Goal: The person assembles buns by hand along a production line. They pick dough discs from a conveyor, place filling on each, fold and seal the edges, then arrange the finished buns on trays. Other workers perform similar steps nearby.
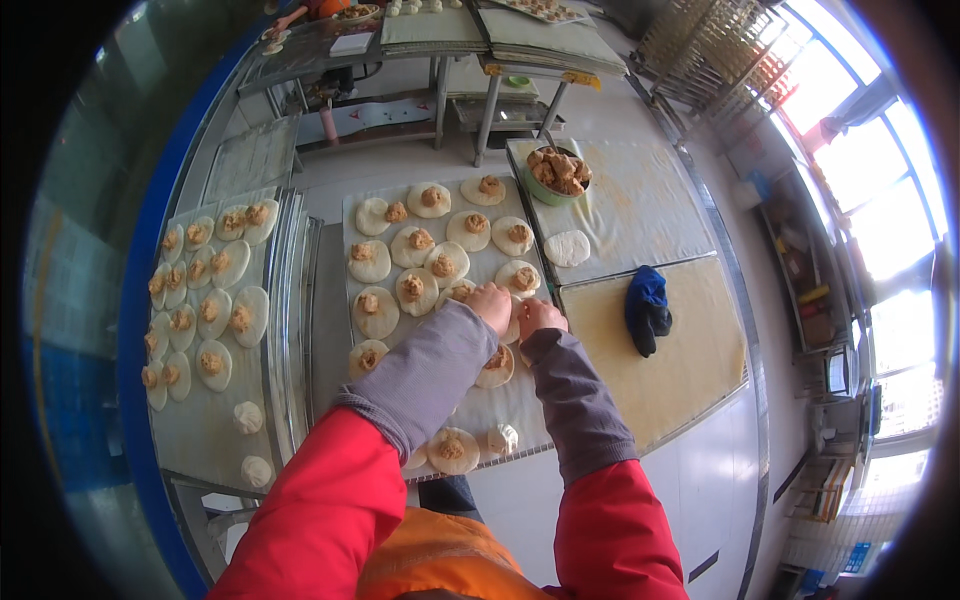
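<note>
My left hand (490, 306) and my right hand (541, 317) are close together over the right part of a cloth-lined tray (332, 300). Their fingers are closed on the edge of a pale dough wrapper (514, 327), mostly hidden behind the hands. Around them lie several flat dough rounds, each topped with a lump of brownish filling, such as the filled wrapper (447, 263) just beyond my left hand. Near the tray's front edge sits a closed, pleated bun (503, 438). My left sleeve covers some of the rounds.
On the left, another tray (205, 420) bears filled wrappers and two closed buns. A green bowl (550, 195) of filling stands at the back right, near a bare dough round (567, 248). A dark blue cloth (647, 308) lies on the right-hand board. Further back, a person's hand (285, 22) shows.
</note>
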A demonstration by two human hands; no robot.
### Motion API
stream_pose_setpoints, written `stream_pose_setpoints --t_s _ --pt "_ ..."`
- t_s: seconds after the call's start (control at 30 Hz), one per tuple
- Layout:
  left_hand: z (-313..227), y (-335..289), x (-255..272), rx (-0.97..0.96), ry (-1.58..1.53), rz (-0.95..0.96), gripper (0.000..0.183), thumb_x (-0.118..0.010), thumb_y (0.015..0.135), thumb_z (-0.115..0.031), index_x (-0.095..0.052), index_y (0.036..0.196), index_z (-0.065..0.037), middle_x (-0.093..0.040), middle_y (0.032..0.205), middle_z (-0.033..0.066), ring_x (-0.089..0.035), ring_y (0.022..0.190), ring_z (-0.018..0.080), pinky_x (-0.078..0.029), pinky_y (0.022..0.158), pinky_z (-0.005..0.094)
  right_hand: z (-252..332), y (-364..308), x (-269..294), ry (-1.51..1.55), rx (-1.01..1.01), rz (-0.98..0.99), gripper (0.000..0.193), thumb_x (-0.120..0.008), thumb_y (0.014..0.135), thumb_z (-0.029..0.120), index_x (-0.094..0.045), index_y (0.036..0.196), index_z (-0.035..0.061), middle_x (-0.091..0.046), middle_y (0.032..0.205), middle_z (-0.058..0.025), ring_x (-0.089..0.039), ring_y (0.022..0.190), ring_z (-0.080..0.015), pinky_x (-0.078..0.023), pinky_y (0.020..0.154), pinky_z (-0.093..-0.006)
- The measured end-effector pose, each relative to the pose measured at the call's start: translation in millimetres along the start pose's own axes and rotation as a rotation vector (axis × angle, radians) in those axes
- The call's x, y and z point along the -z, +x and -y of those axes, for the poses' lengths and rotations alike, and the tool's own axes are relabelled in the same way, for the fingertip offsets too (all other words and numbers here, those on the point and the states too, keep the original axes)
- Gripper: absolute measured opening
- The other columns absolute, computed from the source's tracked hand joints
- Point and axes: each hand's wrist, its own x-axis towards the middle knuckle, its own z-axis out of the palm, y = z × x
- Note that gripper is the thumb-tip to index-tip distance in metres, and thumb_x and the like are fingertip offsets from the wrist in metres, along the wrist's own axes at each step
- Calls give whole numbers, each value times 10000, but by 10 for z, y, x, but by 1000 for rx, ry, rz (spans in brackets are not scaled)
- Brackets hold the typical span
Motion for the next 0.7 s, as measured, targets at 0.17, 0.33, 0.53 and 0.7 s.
stream_pose_setpoints --t_s 0.17,0.33,0.53,0.7 --pt "69 -35 -17 -17 -52 36 221 -690 794 -142 -632 977 -33 -655 1027 194 -646 1026 366 -524 879 463 -51 -71 -69 148 44 -28 235 -693 833 251 -694 993 79 -713 1014 -141 -673 958 -344 -538 838 -417" --pt "99 -285 25 -113 -82 -136 154 -556 893 -130 -560 1013 -34 -648 954 215 -649 923 383 -519 804 496 -94 -311 -109 453 50 -112 220 -713 859 251 -633 966 77 -696 891 -198 -678 871 -371 -535 741 -426" --pt "113 -477 389 -45 -866 -30 629 -806 820 -239 -490 1307 4 -702 981 137 -685 928 251 -543 817 360 35 -442 289 1367 57 -58 378 -606 927 -1 -559 1302 18 -693 1029 -77 -667 800 -156 -547 644 -260" --pt "50 -1219 901 141 -1809 171 476 -742 919 -233 -541 1299 -28 -683 1090 35 -639 1020 125 -546 854 289 266 -1065 715 1556 -77 504 413 -615 942 42 -541 1348 23 -664 1147 -74 -676 946 -175 -601 735 -293"
